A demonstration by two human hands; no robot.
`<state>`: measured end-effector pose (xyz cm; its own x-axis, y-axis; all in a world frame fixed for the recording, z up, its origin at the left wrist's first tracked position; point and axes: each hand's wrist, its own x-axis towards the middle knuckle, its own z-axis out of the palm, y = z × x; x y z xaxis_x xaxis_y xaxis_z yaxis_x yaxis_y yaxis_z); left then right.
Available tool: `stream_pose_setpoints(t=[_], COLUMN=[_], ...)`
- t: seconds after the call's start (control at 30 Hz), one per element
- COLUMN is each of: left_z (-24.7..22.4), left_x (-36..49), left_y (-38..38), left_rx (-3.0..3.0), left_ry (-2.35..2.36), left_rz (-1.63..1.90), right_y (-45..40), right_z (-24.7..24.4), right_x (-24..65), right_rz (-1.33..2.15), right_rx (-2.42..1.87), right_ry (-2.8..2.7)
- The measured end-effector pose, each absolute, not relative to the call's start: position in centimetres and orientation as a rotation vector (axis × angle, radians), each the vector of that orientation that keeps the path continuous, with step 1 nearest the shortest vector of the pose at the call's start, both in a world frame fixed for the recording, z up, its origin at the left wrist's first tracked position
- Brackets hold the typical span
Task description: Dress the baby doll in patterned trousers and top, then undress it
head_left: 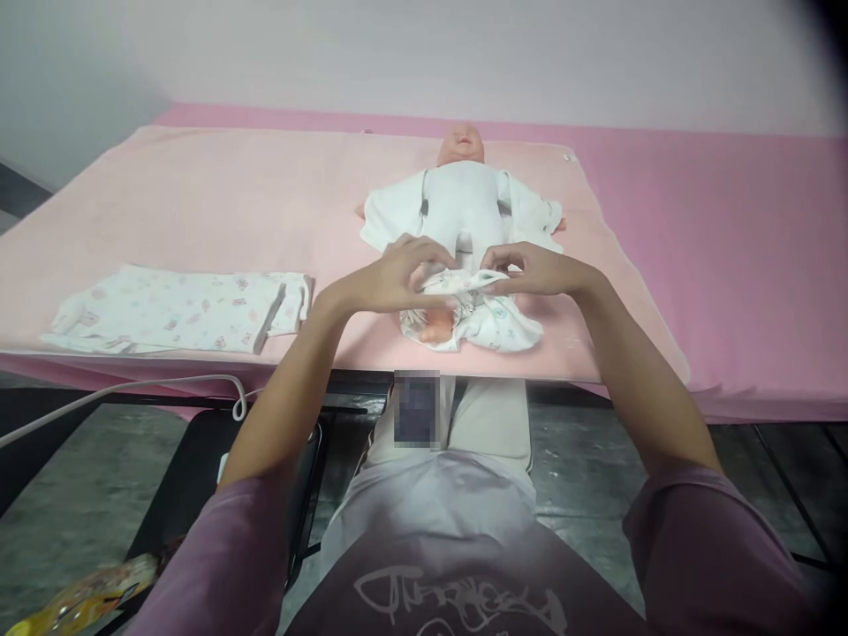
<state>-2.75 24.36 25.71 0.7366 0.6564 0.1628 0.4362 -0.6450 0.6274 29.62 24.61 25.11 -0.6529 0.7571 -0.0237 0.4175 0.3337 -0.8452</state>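
A baby doll point(462, 146) lies on its back on a pink mat, its head toward the wall, with a white cloth top point(464, 199) over its torso and arms. Patterned white baby pants point(500, 325) are bunched around its lower legs. One bare foot point(437, 325) shows at the left opening. My left hand point(414, 276) pinches the left part of the pants' upper edge, thumb below and fingers above. Across from it, my right hand point(526, 268) grips the same edge on the right, its fingers curled. Parts of the doll's legs are hidden under the cloth.
A folded patterned baby garment point(178, 309) lies at the left on the pink mat point(265, 194). Below the table's front edge are a black chair point(192, 468), a white cable point(132, 384) and a yellow package point(99, 596). A wall stands behind the table.
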Motion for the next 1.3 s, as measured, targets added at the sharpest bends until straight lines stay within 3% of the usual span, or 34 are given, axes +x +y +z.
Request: stream_pose_setpoints(t=[0.2,0.5,0.8,0.97,1.3], left_z=[27.0,23.4,23.0,22.9,23.3], left_x=[4.1,4.3,4.0,3.6,3.8], left_y=[30.6,31.9,31.9,32.4,32.0], left_rx=[2.110,1.812,1.730,1.757,1.802], left_ry=[0.520,0.507,0.485,0.488,0.455], left_rz=[0.166,0.226,0.413,0.293,0.310], right_y=[25.3,24.5,24.9,24.3,25.1], right_z=[23.0,21.0,20.4,20.9,19.9], right_x=[30.8,29.9,31.1,29.9,30.5], right_rz=[1.513,1.639,1.732,1.568,1.703], right_rx=[-0.852,-0.862,-0.930,-0.825,-1.001], right_ry=[-1.972,-1.525,-1.700,-1.530,-1.710])
